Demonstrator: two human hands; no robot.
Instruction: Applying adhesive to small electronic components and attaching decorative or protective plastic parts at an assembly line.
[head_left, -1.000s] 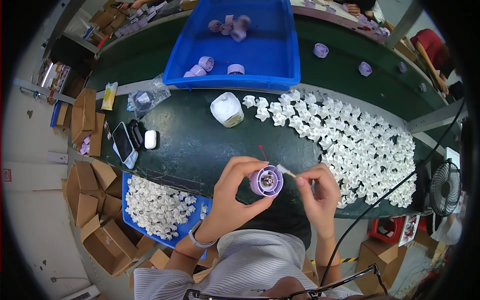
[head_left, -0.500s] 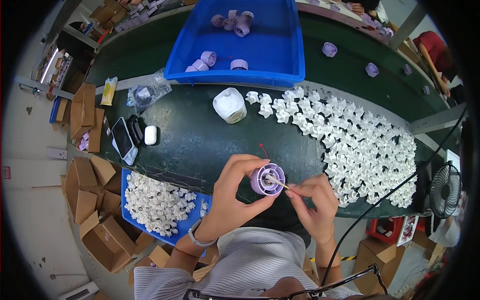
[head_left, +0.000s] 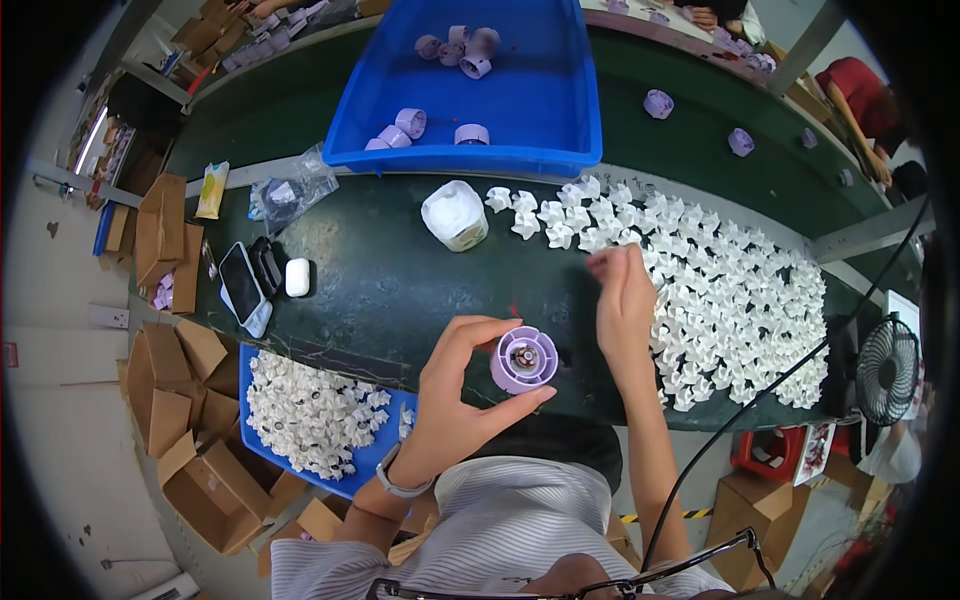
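Observation:
My left hand (head_left: 460, 385) grips a purple round housing (head_left: 524, 361) between thumb and fingers above the table's near edge. The housing's open, spoked end faces up, with a small motor (head_left: 525, 355) showing at its centre and a red wire beside it. My right hand (head_left: 626, 305) is raised off the housing, beside the left edge of the spread of white fan wheels (head_left: 735, 300). Its fingers are drawn together and partly blurred; the thin stick seen earlier cannot be made out in them. Beyond my hands stands a white tub (head_left: 456, 215) with white content.
A large blue bin (head_left: 460, 158) holding purple housings stands at the back. More housings (head_left: 658, 103) sit on the green belt. To the left lie a phone (head_left: 243, 285), a white case (head_left: 297, 277) and a plastic bag (head_left: 295, 190). A black cable (head_left: 745, 405) crosses on the right.
My right hand has drawn away from the housing, moving up and slightly right toward the white fan wheels. The stick is no longer inside the housing. My left hand still holds the housing.

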